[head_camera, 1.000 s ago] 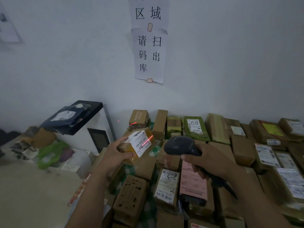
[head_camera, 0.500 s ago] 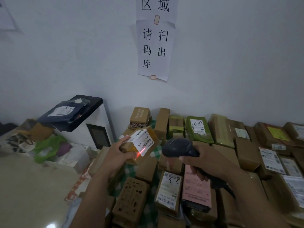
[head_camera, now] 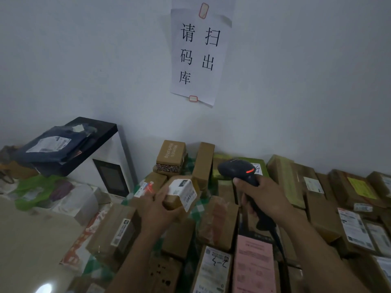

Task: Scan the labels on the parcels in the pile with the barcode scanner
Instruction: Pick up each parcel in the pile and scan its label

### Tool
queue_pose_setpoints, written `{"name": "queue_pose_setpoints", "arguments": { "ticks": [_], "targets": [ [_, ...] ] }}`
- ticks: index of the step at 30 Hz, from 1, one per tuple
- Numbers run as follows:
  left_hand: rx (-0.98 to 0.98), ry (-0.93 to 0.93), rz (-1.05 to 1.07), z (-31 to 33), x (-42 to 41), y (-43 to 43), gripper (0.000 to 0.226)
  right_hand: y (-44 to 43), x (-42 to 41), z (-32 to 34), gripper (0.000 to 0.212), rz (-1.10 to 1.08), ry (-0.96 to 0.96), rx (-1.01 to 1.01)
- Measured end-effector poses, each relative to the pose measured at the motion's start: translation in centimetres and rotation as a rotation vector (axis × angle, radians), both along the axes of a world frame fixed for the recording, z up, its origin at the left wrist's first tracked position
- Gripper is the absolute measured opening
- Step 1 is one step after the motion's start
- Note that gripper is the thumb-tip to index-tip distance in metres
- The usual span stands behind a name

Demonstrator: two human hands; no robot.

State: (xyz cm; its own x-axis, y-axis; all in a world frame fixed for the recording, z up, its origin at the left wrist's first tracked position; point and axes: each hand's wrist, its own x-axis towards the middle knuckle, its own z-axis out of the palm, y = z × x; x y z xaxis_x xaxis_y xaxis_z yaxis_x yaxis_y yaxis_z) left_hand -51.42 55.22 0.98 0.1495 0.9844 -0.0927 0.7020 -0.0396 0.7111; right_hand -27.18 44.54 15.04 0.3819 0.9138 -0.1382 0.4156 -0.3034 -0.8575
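Small labelled box (head_camera: 182, 193) clamped by fingers of left hand (head_camera: 156, 210); barcode scanner (head_camera: 237, 169) clamped by fingers of right hand (head_camera: 268, 197); both held above parcel pile (head_camera: 220, 220).

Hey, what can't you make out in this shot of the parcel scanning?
Head view only.
- Label on the small parcel in the left hand: print motion-blurred.
- Trigger of the barcode scanner: hidden under the right hand.
- Top of the wall sign: cut off by the frame edge.

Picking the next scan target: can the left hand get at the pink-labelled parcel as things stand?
Probably not yet: the left hand grips the small white-labelled box, so it is full. The pink-labelled parcel lies uncovered, with nothing on it; with the box set down, the way looks free.
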Motion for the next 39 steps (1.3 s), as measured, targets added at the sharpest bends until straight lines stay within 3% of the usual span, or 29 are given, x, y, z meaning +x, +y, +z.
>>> {"name": "queue_pose_setpoints", "arguments": {
  "ticks": [6, 14, 23, 28, 31, 37, 39],
  "targets": [
    [-0.068, 0.023, -0.143, -2.6, 3.5, 2.6, 0.087, 2.7, 1.0, -3.6, 0.031, -0.006, 0.081, -0.045],
    [-0.037, 0.006, -0.216, -6.7, 5.2, 3.1, 0.106, 4.1, 1.7, -6.4, 0.018, 0.029, 0.126, -0.051],
    [-0.040, 0.067, 0.025, -9.1, 5.4, 0.9, 0.110, 4.6, 1.0, -8.4, 0.029, 0.080, 0.092, -0.143],
    [0.005, 0.066, 0.053, -9.3, 6.5, 1.1, 0.104, 4.5, 1.6, -9.2, 0.029, 0.073, 0.124, -0.143],
    [-0.083, 0.143, 0.012, -10.0, 6.7, 0.4, 0.100, 4.3, 2.2, -9.5, 0.034, 0.076, 0.130, -0.147],
    [-0.230, 0.056, -0.029, -10.5, 7.0, -0.1, 0.083, 4.0, 2.8, -9.6, 0.033, 0.094, 0.094, -0.171],
    [-0.238, 0.116, -0.059, -10.0, 7.4, 1.0, 0.081, 3.8, 2.6, -9.6, 0.030, 0.106, 0.089, -0.182]
  ]
}}
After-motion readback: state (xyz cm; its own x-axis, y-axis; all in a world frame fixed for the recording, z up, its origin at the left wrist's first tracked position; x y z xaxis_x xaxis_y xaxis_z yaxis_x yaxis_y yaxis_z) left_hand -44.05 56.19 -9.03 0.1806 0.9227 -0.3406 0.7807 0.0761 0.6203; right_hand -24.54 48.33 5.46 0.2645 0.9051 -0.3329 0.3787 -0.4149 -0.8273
